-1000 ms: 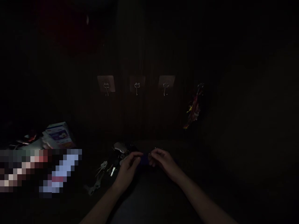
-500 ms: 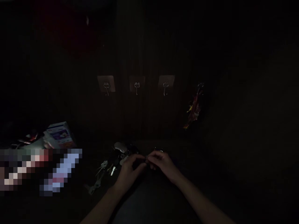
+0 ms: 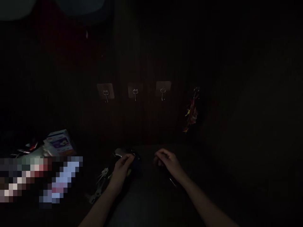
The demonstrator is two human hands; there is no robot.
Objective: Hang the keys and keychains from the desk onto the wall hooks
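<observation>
The scene is very dark. My left hand (image 3: 121,171) rests on a pile of keys (image 3: 103,176) on a dark surface, its fingertips curled at a silvery key fob (image 3: 121,152). My right hand (image 3: 168,162) hovers a little to the right with its fingers curled together; a thin dark thing seems to hang below it, but I cannot make it out. The two hands are apart.
Three adhesive wall hooks (image 3: 135,92) hang bare on the dark panel behind. A fourth hook to the right carries a red and yellow keychain (image 3: 191,111). At the left lie a small printed box (image 3: 59,141) and other clutter.
My hands, which met over a small blue thing, have separated. The left hand moved left onto the key pile; the right stayed near its place. The view tilted slightly upward.
</observation>
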